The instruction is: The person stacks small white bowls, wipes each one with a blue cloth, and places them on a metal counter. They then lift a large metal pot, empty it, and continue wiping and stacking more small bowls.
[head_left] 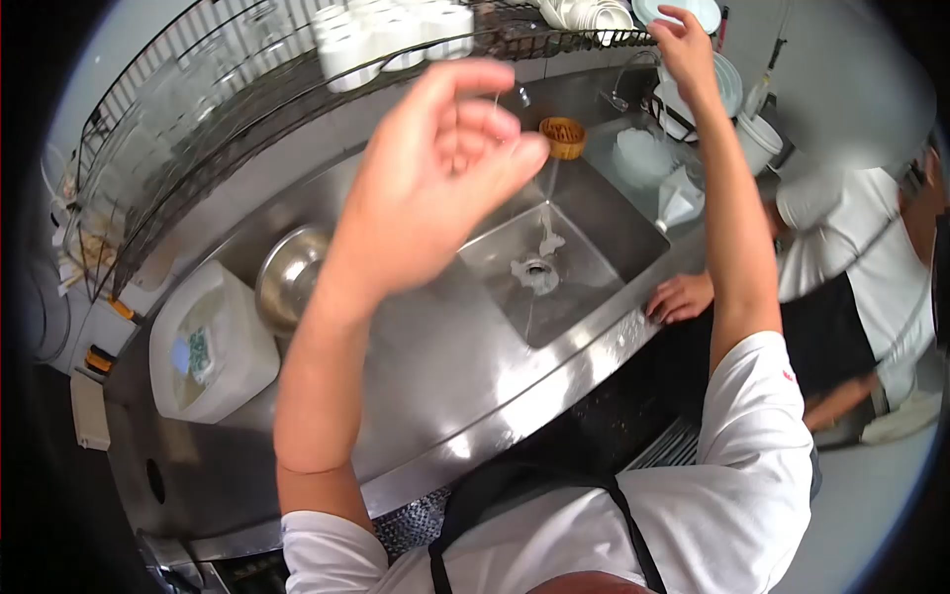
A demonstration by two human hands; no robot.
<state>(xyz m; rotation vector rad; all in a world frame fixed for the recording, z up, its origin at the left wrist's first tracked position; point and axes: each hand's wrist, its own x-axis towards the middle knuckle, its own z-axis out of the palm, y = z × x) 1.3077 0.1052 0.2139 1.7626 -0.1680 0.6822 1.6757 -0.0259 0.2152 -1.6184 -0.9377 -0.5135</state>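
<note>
My left hand [421,188] is raised over the steel sink counter, fingers curled with a gap between index finger and thumb; nothing shows in it. Beyond its thumb a small round wooden basket [563,139] stands at the back edge of the sink basin [584,243]. Reaching up and far to the right, my right hand [686,54] has its fingers apart at the edge of the wire rack [495,49]. Right behind those fingers are a pale blue plate [693,14] and a stack of white bowls [594,16]. No object is visible in that hand.
White cups [348,54] stand on the rack. At left are a metal bowl [287,277] and a white plastic tub [237,337]. A white jug-like container [681,198] lies right of the basin. Another person's hand [683,297] rests on the counter's front edge.
</note>
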